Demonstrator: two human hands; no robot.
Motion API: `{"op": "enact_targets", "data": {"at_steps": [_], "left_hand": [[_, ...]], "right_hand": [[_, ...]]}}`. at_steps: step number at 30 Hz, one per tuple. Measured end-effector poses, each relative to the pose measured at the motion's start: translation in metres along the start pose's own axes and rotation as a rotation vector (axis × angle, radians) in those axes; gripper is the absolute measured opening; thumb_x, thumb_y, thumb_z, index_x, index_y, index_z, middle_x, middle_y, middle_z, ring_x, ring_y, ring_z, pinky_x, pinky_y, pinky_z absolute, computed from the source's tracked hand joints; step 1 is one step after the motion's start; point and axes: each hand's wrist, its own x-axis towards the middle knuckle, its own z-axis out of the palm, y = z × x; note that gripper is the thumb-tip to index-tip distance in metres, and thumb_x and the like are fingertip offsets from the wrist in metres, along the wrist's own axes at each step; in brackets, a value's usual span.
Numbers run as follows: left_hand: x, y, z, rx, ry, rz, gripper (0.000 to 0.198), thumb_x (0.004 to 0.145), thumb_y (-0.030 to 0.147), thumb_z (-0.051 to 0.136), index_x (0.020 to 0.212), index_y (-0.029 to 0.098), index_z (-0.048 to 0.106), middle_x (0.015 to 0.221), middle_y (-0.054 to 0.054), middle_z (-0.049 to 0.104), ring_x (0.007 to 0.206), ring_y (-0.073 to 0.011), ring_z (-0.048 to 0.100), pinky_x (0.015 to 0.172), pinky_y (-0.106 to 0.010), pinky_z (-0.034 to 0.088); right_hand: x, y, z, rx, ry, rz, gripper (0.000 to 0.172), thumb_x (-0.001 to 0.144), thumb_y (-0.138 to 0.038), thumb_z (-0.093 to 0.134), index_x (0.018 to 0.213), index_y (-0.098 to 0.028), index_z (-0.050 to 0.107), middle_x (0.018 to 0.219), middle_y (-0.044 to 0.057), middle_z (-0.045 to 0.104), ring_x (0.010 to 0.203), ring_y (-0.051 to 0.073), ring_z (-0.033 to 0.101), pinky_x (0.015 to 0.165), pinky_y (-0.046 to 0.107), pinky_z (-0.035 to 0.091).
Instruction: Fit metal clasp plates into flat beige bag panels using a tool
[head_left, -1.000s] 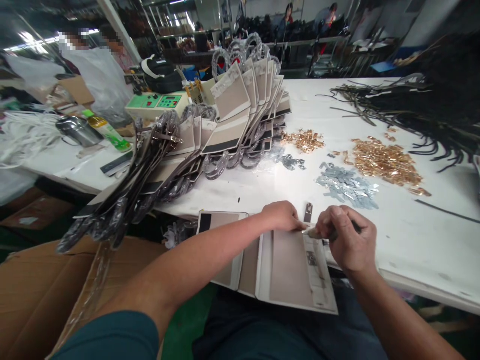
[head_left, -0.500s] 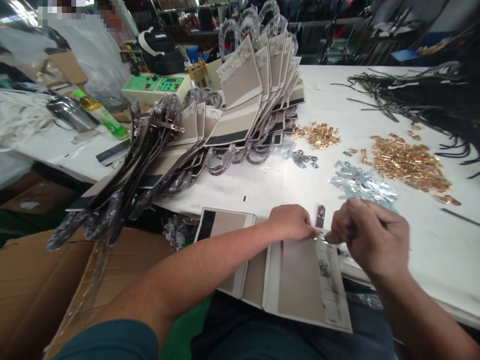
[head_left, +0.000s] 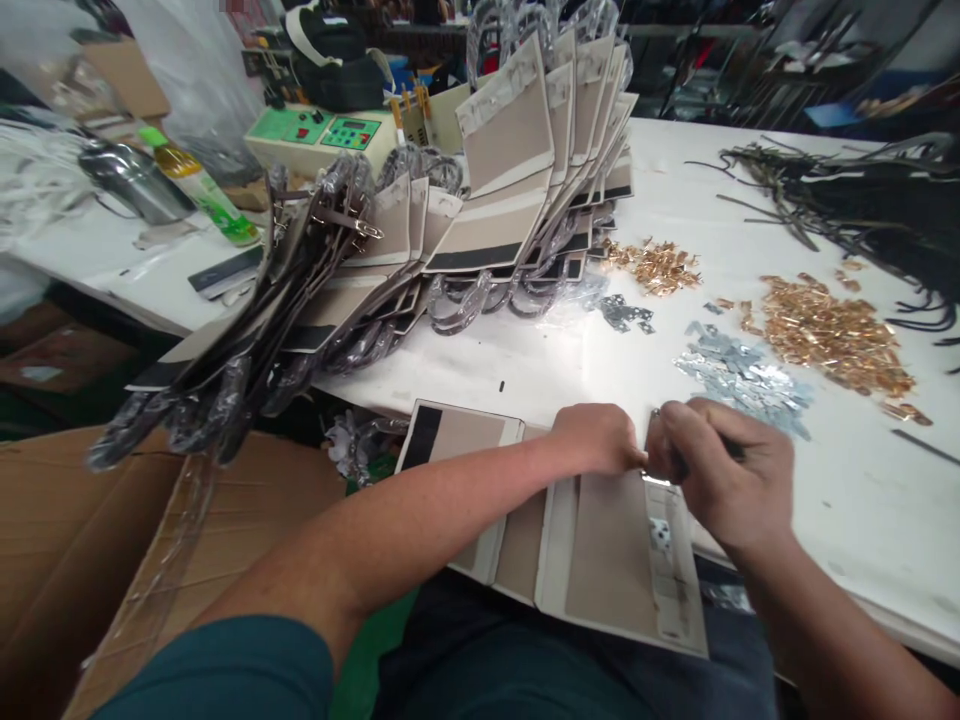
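A beige bag panel (head_left: pixel 611 560) with pale fold strips lies open over my lap and the table edge. My left hand (head_left: pixel 600 438) is closed at its upper edge, thumb and fingertips pinching there. My right hand (head_left: pixel 731 465) is a fist just to the right, its fingers almost meeting the left fingertips. Something dark shows in that fist, but its kind is hidden. A small metal plate (head_left: pixel 660 534) is fixed on the panel's right strip, below the hands. The tip of a small strap with a metal end (head_left: pixel 655 413) peeks out by my right fingers.
Silver metal plates (head_left: pixel 742 375) and gold-coloured clips (head_left: pixel 832 335) lie in piles beyond my right hand. Stacked bag panels (head_left: pixel 502 130) with plastic-wrapped handles (head_left: pixel 457 300) stand at centre left. Behind are a control box (head_left: pixel 322 135), a bottle (head_left: pixel 202 190) and dark straps (head_left: pixel 862 215). Cardboard (head_left: pixel 247 560) is at lower left.
My right fist has turned and shifted slightly left and down, now covering most of the small strap. The pale tip that poked from it is no longer visible. My left hand stays at the panel edge.
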Motion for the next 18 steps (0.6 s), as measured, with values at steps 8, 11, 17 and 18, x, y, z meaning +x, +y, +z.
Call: {"op": "enact_targets", "data": {"at_steps": [8,11,17,18], "left_hand": [[0.004,-0.008,0.0,-0.037,-0.053,0.055,0.042,0.088,0.067,0.065,0.091,0.028,0.079,0.105,-0.003,0.08,0.098,-0.0262,0.073,0.08,-0.033,0.051],[-0.003,-0.008,-0.005,-0.055,-0.067,0.062,0.03,0.093,0.056,0.065,0.094,0.031,0.081,0.103,0.001,0.081,0.097,-0.0223,0.072,0.078,-0.029,0.05],[-0.004,-0.007,-0.004,-0.053,-0.044,0.036,0.023,0.091,0.049,0.07,0.1,0.032,0.083,0.111,0.001,0.081,0.101,-0.023,0.072,0.079,-0.03,0.05],[-0.004,-0.006,-0.003,-0.052,-0.035,0.032,0.023,0.09,0.05,0.07,0.1,0.032,0.083,0.111,0.001,0.081,0.101,-0.0231,0.072,0.08,-0.031,0.05]], "right_hand": [[-0.008,0.015,-0.001,-0.111,-0.083,-0.006,0.054,0.106,-0.047,0.065,0.058,-0.022,0.056,0.054,-0.001,0.05,0.051,0.014,0.046,0.049,0.031,0.035],[-0.007,0.018,-0.007,-0.004,-0.028,0.085,0.056,0.106,-0.046,0.066,0.056,-0.022,0.054,0.054,0.0,0.053,0.049,0.015,0.048,0.047,0.032,0.037],[-0.002,-0.003,-0.016,0.398,0.188,-0.018,0.043,0.098,-0.037,0.072,0.061,-0.024,0.057,0.052,-0.002,0.043,0.041,0.016,0.042,0.039,0.034,0.037],[-0.003,-0.004,-0.016,0.354,0.208,-0.042,0.045,0.1,-0.04,0.069,0.06,-0.025,0.054,0.052,-0.003,0.042,0.041,0.016,0.041,0.039,0.034,0.037]]}}
